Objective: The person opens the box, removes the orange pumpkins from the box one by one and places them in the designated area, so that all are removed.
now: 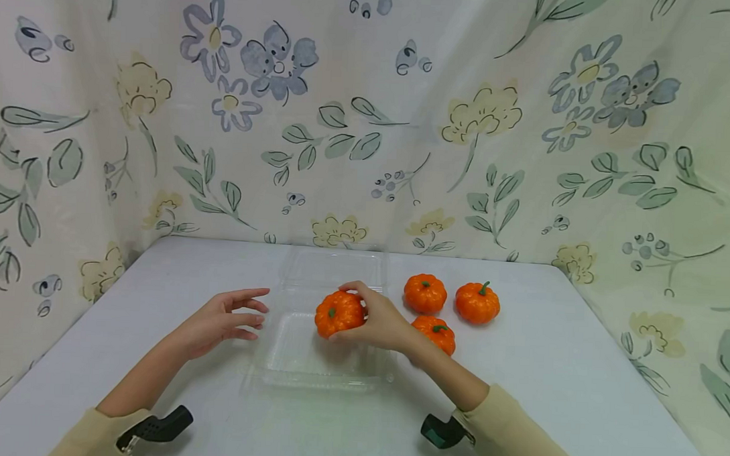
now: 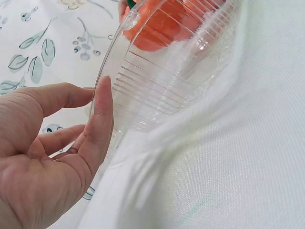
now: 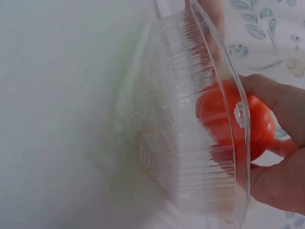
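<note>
My right hand (image 1: 381,320) grips a small orange toy pumpkin (image 1: 338,314) with a green stem, thumb on the near side and fingers on the far side. The pumpkin is over the base of a clear plastic clamshell box (image 1: 288,346), partly inside it in the right wrist view, where the box wall (image 3: 190,176) stands before it. Beside the box's left rim is my left hand (image 1: 219,323), fingers spread and loosely bent, holding nothing. In the left wrist view its fingertips (image 2: 104,93) are at the clear rim; whether they touch it I cannot tell.
To the right of the box sit three more pumpkins: one at the back (image 1: 425,294), one farther right (image 1: 478,303), and one (image 1: 436,334) partly behind my right wrist. The open lid (image 1: 333,268) lies toward the back. A floral curtain (image 1: 355,154) hangs behind the white table (image 1: 552,395).
</note>
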The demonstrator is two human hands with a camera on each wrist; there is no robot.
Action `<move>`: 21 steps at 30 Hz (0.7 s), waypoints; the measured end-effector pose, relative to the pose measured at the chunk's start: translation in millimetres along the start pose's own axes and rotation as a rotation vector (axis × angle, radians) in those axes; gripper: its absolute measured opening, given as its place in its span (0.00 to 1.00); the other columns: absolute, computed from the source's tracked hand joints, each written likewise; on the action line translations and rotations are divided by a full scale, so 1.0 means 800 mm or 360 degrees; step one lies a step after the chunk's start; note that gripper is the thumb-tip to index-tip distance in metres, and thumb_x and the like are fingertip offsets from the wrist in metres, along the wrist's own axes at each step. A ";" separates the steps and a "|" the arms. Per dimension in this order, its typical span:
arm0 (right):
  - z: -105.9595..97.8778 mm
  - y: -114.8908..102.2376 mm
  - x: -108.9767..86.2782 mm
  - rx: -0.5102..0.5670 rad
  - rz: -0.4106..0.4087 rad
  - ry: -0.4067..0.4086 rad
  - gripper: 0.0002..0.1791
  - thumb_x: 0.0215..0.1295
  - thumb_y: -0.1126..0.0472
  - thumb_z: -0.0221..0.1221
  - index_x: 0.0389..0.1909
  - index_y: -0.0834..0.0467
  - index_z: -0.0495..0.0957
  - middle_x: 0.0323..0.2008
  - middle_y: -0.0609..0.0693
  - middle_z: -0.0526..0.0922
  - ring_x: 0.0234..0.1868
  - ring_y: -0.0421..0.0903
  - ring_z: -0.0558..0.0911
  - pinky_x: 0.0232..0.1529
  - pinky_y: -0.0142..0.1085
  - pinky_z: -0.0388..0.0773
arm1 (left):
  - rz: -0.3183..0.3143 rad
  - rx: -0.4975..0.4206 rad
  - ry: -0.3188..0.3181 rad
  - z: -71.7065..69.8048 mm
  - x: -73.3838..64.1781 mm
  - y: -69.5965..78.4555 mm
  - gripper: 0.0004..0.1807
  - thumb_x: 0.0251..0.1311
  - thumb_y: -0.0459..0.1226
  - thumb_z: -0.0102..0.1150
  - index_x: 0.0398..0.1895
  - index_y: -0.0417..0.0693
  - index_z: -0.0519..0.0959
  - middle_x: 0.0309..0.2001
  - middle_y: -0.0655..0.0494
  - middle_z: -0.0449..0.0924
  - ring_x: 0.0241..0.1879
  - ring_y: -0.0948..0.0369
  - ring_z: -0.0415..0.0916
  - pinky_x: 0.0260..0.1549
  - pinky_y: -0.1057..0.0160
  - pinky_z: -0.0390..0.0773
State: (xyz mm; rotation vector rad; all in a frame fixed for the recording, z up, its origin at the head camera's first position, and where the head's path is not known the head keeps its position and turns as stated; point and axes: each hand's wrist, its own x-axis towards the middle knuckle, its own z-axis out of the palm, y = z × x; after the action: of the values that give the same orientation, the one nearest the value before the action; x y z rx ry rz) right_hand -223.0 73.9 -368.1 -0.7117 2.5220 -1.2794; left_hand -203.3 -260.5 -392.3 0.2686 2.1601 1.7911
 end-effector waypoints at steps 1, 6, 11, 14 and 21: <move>-0.001 0.001 -0.001 0.0009 0.0007 0.0007 0.43 0.56 0.56 0.79 0.71 0.50 0.70 0.60 0.52 0.82 0.58 0.52 0.80 0.58 0.47 0.85 | 0.0005 -0.0002 -0.0002 0.000 0.000 0.000 0.41 0.73 0.33 0.62 0.82 0.30 0.53 0.63 0.31 0.71 0.49 0.56 0.82 0.46 0.62 0.88; -0.006 0.005 -0.006 0.0063 0.0034 0.0040 0.42 0.56 0.54 0.80 0.70 0.46 0.70 0.59 0.51 0.82 0.60 0.53 0.78 0.58 0.45 0.84 | 0.0020 -0.0009 -0.0011 0.000 -0.001 0.001 0.41 0.74 0.33 0.61 0.82 0.29 0.53 0.62 0.31 0.71 0.48 0.57 0.82 0.46 0.62 0.88; -0.012 0.008 -0.012 0.0092 -0.0013 0.0061 0.43 0.57 0.53 0.79 0.71 0.49 0.69 0.61 0.52 0.81 0.62 0.55 0.77 0.59 0.45 0.84 | 0.0022 -0.0011 -0.0011 0.000 -0.002 0.002 0.41 0.73 0.32 0.62 0.81 0.29 0.53 0.62 0.31 0.71 0.48 0.58 0.82 0.46 0.62 0.88; -0.016 0.008 -0.017 0.0081 -0.0031 0.0081 0.43 0.57 0.53 0.79 0.72 0.51 0.69 0.61 0.53 0.81 0.61 0.54 0.77 0.59 0.45 0.83 | 0.0018 -0.0010 -0.0006 0.000 -0.002 0.002 0.41 0.73 0.32 0.62 0.81 0.29 0.53 0.62 0.30 0.71 0.48 0.58 0.82 0.46 0.62 0.88; -0.025 0.010 -0.029 0.0082 -0.0049 0.0109 0.44 0.57 0.54 0.79 0.72 0.53 0.69 0.61 0.54 0.80 0.59 0.53 0.79 0.59 0.43 0.84 | 0.0015 -0.0002 -0.0001 0.000 -0.001 0.001 0.41 0.73 0.32 0.62 0.81 0.29 0.53 0.61 0.32 0.72 0.47 0.58 0.82 0.46 0.62 0.89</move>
State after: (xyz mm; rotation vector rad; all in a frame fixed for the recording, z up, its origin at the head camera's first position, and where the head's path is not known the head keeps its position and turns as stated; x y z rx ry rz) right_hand -213.6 103.7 -362.8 -0.7102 2.5307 -1.3964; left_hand -202.6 -260.5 -391.6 0.2793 2.1602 1.7971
